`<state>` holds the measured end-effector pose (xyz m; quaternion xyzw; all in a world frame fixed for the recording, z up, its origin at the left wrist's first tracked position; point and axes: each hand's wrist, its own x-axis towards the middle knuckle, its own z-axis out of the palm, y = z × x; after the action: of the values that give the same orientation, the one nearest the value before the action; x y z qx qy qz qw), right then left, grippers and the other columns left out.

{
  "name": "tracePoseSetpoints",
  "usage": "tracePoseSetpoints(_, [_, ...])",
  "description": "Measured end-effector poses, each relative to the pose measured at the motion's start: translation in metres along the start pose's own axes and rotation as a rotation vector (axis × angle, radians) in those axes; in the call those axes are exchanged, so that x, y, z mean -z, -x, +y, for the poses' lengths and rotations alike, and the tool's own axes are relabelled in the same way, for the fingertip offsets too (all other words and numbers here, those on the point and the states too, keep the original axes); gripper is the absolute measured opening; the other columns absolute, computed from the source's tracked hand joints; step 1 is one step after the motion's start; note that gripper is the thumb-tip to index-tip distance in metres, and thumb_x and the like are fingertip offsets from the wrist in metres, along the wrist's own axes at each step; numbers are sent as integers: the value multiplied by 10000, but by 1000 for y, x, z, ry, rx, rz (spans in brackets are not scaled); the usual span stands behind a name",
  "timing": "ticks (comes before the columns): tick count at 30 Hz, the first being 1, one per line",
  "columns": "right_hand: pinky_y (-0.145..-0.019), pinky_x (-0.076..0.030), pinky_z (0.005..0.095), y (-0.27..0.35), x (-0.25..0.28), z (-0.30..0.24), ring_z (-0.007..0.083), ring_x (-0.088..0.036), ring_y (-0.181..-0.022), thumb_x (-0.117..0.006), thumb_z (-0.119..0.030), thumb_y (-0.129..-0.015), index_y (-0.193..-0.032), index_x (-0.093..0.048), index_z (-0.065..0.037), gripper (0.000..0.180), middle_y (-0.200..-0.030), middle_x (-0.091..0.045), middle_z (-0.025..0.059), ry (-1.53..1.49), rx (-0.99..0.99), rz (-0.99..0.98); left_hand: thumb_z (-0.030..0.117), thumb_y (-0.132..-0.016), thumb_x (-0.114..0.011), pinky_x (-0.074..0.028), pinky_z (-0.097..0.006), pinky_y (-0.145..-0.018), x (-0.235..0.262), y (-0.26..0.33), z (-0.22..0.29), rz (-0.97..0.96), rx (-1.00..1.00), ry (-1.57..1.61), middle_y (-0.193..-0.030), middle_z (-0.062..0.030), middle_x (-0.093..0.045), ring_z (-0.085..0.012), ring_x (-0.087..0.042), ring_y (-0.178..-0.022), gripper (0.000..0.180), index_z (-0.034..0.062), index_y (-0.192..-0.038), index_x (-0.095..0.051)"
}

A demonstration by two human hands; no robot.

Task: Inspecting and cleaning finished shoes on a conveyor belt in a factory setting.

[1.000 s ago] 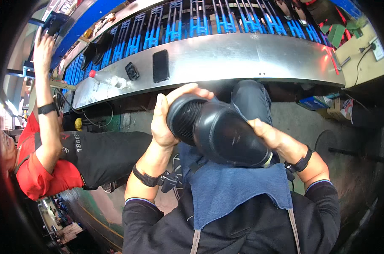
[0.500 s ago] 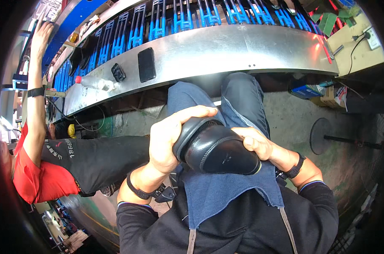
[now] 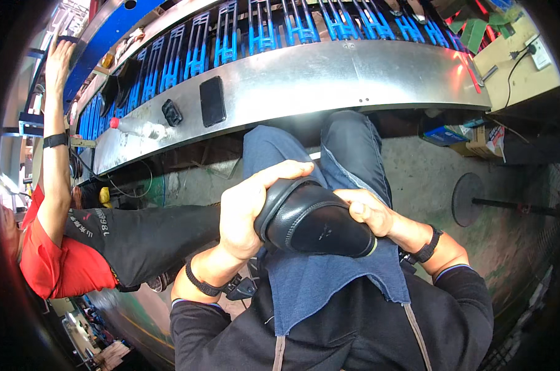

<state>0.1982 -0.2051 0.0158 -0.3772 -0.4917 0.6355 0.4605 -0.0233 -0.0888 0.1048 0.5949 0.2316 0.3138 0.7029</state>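
Observation:
Above my lap I hold a black leather shoe (image 3: pixel 322 230) in both hands, its sole out of sight. Its padded collar lies at the left, and the rounded end with a thin yellowish edge points right and down. My left hand (image 3: pixel 246 207) is wrapped round the collar end, with the thumb or a finger stretched along the top. My right hand (image 3: pixel 368 213) grips the far right side, its fingertips bent against the leather. A blue denim apron (image 3: pixel 339 287) covers my lap beneath the shoe.
Ahead runs a metal ledge (image 3: pixel 292 77) with a black phone (image 3: pixel 212 102), a small black item (image 3: pixel 172 112) and a clear bottle (image 3: pixel 141 128). Behind it stand several blue racks (image 3: pixel 264 37). A co-worker in a red shirt (image 3: pixel 63 263) sits at the left, one arm reaching forward. Boxes (image 3: pixel 478 139) are at right.
The collar end is pressed flatter under my left hand, and the dark gap at the shoe's opening has narrowed. The shoe has turned and moved slightly left. Both hands keep their hold.

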Motion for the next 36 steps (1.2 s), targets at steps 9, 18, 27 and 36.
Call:
tracePoseSetpoints(9, [-780, -474, 323, 3, 4, -6, 179, -620, -872, -358, -718, -928, -1121, -626, 41, 828, -956, -676, 107, 79, -92, -30, 380, -996, -407, -429, -411, -1067, -8, 2, 2, 26, 3, 69, -1261, -270, -629, -340, -603, -1191, 621, -170, -1228, -579])
tracePoseSetpoints(18, [-696, -441, 261, 8, -1, 0, 85, -545, -767, -495, -527, -963, -1127, -636, 8, 577, -845, -628, 9, -102, -34, -39, 468, -1003, -420, -386, -412, -1102, -20, 12, 12, -66, 72, 75, -1421, -255, -516, -312, -537, -1279, 719, -148, -1369, -466])
tracePoseSetpoints(27, [-809, -480, 299, 6, 3, 15, 153, -627, -922, -433, -671, -931, -1163, -624, 52, 784, -1022, -689, 104, -95, -39, 5, 112, -801, -798, -362, -424, -1125, -14, 12, 39, -239, -174, -654, -1478, -320, -421, -377, -473, -1354, 843, -95, -1477, -340])
tracePoseSetpoints(36, [-942, -493, 326, 16, 2, 28, 206, -633, -1083, -437, -746, -915, -1315, -557, 75, 921, -1209, -664, 163, -287, -96, 58, 219, -813, -814, -511, -386, -982, -27, 16, -16, 50, -461, -826, -1269, -311, -605, -393, -653, -1132, 784, -153, -1389, -436])
